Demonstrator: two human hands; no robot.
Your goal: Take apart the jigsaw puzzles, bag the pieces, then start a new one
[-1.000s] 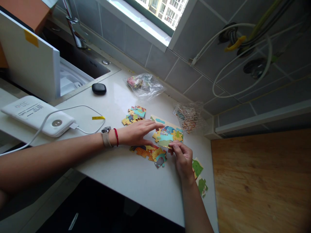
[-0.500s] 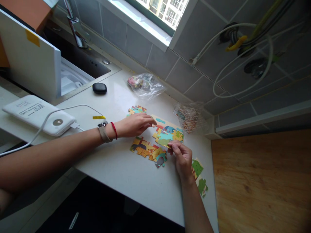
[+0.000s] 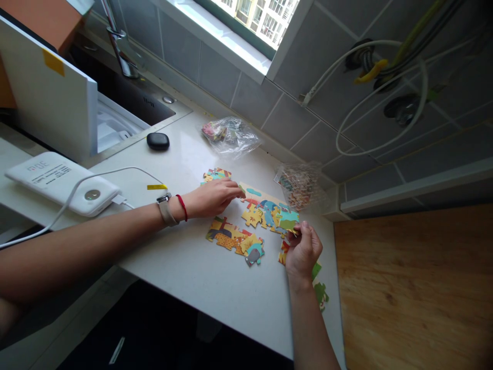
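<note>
My right hand (image 3: 304,252) pinches a teal and green jigsaw puzzle piece (image 3: 288,217) by its lower edge, tilted over the right end of a partly joined puzzle section (image 3: 265,205). At that section's upper left, my left hand (image 3: 217,198) has its fingers drawn together. A small greenish edge shows by its fingertips; whether it is held is hard to see. Below lies a joined strip with a spotted animal (image 3: 227,240). More pieces (image 3: 217,174) lie behind my left hand, and green pieces (image 3: 320,293) lie partly hidden beside my right wrist.
Two clear bags of puzzle pieces, one nearer the sink (image 3: 231,136) and one by the wall (image 3: 300,185), lie at the back. A black case (image 3: 157,141) and a white power bank (image 3: 63,182) with a cable stand left. A wooden board (image 3: 416,288) adjoins at right.
My right hand has moved right with the teal and green puzzle piece, uncovering a yellow piece in the section. My left hand has shifted slightly left, its fingers more drawn in.
</note>
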